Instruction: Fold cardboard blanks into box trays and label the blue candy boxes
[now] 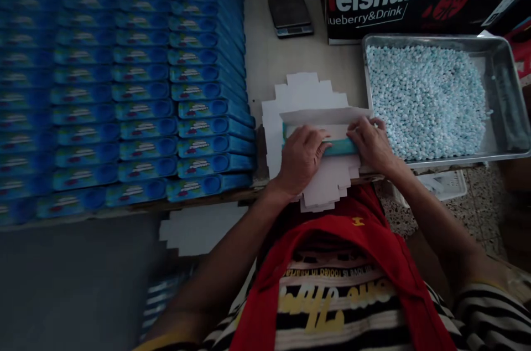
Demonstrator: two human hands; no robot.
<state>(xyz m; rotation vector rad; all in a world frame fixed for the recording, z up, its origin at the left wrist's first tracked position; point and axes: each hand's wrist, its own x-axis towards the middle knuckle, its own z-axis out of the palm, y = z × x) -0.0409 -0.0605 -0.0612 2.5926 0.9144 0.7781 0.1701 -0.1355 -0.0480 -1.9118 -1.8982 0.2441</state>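
Observation:
A part-folded carton (340, 147) with a white inside and a blue-green outer face lies across a pile of flat white carton blanks (305, 93) at the table's front edge. Its long white flap stands up along the far side. My left hand (305, 151) grips the carton's near left part, fingers bent over the edge and thumb pointing right. At the right end, my right hand (370, 140) pinches the same carton between thumb and fingers. What lies beneath both sets of fingertips is hidden.
Stacked blue printed boxes (203, 124) fill the table's left side in several columns. A metal tray (504, 85) of pale blue and white pellets (427, 99) stands right. Behind are a small digital scale (290, 14) and a black printed box (385, 2).

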